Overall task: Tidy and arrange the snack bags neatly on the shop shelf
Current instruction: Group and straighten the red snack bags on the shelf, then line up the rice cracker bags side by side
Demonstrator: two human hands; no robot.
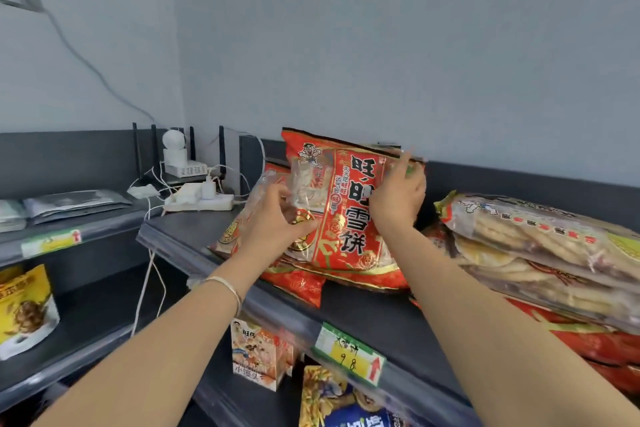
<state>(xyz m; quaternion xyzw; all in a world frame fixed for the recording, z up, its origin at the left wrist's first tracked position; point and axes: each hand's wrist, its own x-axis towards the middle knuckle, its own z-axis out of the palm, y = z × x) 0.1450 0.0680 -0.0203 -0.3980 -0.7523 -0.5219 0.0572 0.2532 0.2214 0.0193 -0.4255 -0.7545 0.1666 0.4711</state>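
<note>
Red and gold, the one upright rice-cracker bag [349, 204] stands on the top shelf [381, 319] between two hands: the left hand [277, 222], a thin bracelet [228, 288] on its wrist, curls its fingers round the bag's left edge, and the right hand [398, 199] grips the upper right edge, though blur hides its fingertips. Under the bag lies one flat red bag [298, 282], and a third, partly clear bag [239, 218] leans just behind the left hand. Near on the right is a stack of bags [540, 236]: two pale ones on top and red ones below, too hidden to count. Two green-and-yellow price tags show, one [349, 354] on this dark grey shelf's front lip, one [52, 242] on the neighbouring shelf. Below sit one snack box [258, 357], one yellow-and-blue bag [339, 399] and, far left, one yellow bag [24, 308]. At the corner stand a four-antenna router [154, 149], a white camera [173, 146] and a power strip [199, 203], against a pale blue-grey wall [381, 45].
</note>
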